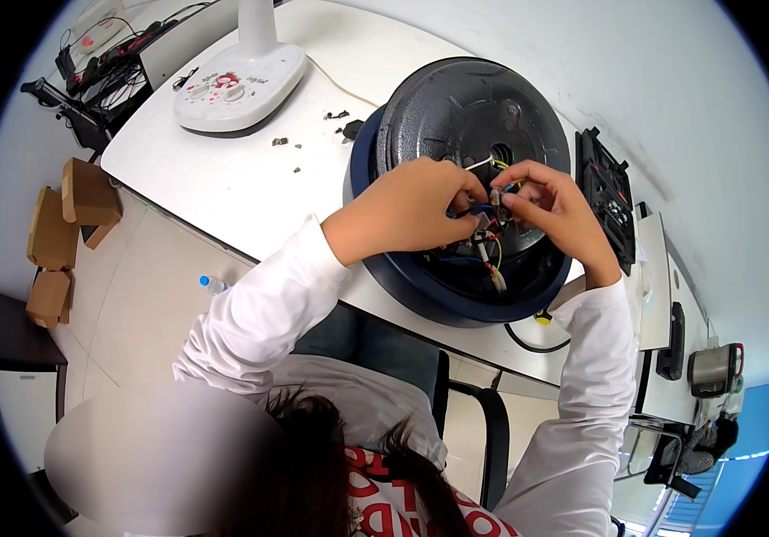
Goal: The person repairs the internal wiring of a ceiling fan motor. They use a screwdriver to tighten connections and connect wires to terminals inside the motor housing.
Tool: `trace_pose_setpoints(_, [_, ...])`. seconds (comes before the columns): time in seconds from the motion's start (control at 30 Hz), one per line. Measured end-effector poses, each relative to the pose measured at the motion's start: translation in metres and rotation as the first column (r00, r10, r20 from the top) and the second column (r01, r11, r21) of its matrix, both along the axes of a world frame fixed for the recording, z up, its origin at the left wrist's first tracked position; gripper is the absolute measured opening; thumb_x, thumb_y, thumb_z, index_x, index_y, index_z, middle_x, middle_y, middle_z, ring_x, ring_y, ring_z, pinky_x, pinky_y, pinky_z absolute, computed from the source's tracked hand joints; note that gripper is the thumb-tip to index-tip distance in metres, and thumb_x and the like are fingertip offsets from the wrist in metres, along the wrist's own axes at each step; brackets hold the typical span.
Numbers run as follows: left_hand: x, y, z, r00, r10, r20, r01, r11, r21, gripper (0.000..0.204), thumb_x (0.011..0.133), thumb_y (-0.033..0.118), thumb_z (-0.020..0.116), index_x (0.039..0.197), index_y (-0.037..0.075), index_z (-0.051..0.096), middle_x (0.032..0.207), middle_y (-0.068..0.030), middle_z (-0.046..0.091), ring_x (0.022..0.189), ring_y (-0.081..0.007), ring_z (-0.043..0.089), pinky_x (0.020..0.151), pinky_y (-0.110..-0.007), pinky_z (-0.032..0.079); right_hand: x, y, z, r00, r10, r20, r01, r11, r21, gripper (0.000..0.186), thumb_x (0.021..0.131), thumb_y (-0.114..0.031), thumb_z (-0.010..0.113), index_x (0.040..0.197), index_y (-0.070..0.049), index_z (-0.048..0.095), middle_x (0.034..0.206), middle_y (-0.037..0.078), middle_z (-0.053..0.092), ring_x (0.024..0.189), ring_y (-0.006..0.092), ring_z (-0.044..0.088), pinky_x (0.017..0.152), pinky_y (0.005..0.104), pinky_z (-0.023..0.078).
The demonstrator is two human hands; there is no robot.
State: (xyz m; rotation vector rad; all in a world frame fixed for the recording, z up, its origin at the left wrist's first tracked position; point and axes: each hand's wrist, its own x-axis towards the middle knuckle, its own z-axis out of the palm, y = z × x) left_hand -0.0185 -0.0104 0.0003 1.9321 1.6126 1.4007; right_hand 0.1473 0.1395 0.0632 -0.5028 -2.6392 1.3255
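A round dark-blue appliance housing [438, 304] sits on the white table, with a black round metal body [456, 116] tilted up inside it. Between the two run several thin coloured wires [497, 259], red, yellow-green, blue and white. My left hand [416, 208] reaches over the opening, its fingers closed by the wires; what they pinch is mostly hidden. From the other side my right hand [556, 213] pinches a small wired part [495, 197] between thumb and fingertips. The fingertips of both hands are close together.
A white lamp-like base [241, 94] with knobs stands at the table's far left. Small loose parts [281, 141] lie near it. An opened black tool case [606, 192] lies right of the appliance. Cardboard boxes [51, 237] and a bottle [213, 285] are on the floor at left.
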Motion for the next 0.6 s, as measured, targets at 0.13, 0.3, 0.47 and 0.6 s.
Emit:
trace_pose_setpoints(0.13, [0.011, 0.002, 0.002, 1.000, 0.006, 0.018, -0.005, 0.996, -0.088, 0.029, 0.083, 0.020, 0.068, 0.106, 0.003, 0.067, 0.072, -0.0110, 0.065, 0.061, -0.0256, 0.061, 0.058, -0.034, 0.046, 0.001, -0.004, -0.005, 0.992, -0.022, -0.123, 0.016, 0.998, -0.054, 0.014, 0.088, -0.004, 0.066, 0.102, -0.003, 0.064, 0.080, -0.003, 0.063, 0.066, 0.0013, 0.052, 0.062, 0.0186, 0.041])
trace_pose_setpoints(0.3, [0.039, 0.000, -0.008, 0.984, 0.163, -0.075, -0.167, 0.984, -0.055, 0.029, 0.081, 0.020, 0.067, 0.105, 0.003, 0.067, 0.077, -0.0135, 0.066, 0.071, -0.0310, 0.064, 0.064, -0.039, 0.049, 0.003, 0.007, -0.014, 0.993, 0.019, -0.115, -0.016, 0.999, 0.027, 0.011, 0.087, -0.002, 0.066, 0.098, -0.002, 0.063, 0.088, 0.000, 0.066, 0.069, 0.0023, 0.054, 0.064, 0.0176, 0.042])
trace_pose_setpoints(0.47, [0.040, -0.001, -0.007, 0.984, 0.177, -0.008, -0.177, 0.981, -0.080, 0.025, 0.080, 0.021, 0.066, 0.098, 0.003, 0.068, 0.080, -0.0139, 0.067, 0.078, -0.0334, 0.066, 0.069, -0.042, 0.051, 0.004, 0.012, -0.010, 0.995, 0.053, -0.084, -0.055, 0.998, -0.025, 0.008, 0.087, -0.002, 0.067, 0.094, -0.002, 0.063, 0.091, 0.001, 0.067, 0.074, 0.0034, 0.057, 0.066, 0.0190, 0.045])
trace_pose_setpoints(0.6, [0.040, 0.000, -0.011, 0.977, 0.208, -0.036, -0.210, 0.976, -0.049, 0.022, 0.080, 0.020, 0.066, 0.093, 0.003, 0.068, 0.080, -0.0140, 0.067, 0.077, -0.0332, 0.065, 0.068, -0.041, 0.051, 0.002, 0.012, 0.000, 0.998, 0.055, 0.011, -0.054, 0.997, -0.049, 0.007, 0.087, -0.003, 0.068, 0.093, -0.002, 0.063, 0.095, 0.001, 0.067, 0.078, 0.0042, 0.058, 0.066, 0.0197, 0.047])
